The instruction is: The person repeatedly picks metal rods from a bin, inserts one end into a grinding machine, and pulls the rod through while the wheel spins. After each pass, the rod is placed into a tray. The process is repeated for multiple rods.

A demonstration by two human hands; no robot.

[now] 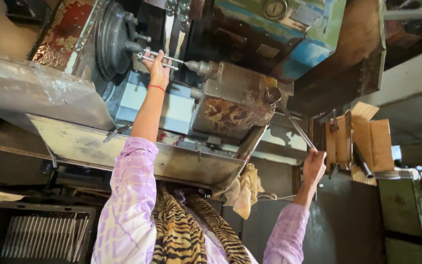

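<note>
A worn lathe [230,98], its paint chipped and rusted, fills the view above a sheet-metal chip tray [123,146]; a crate of thin metal rods [45,237] sits lower left. The person's left hand [158,68], with a red thread at the wrist, has its fingers closed around a thin steel rod [164,57] held between the chuck [113,39] and the pointed drill in the tailstock [196,66]. The right hand [313,166] grips the end of a long feed lever [294,124]. The risk, by the look of it: bare fingers sit just beside the chuck, and a loose purple sleeve [130,195] or hanging rag [242,190] could catch if the spindle turns.
</note>
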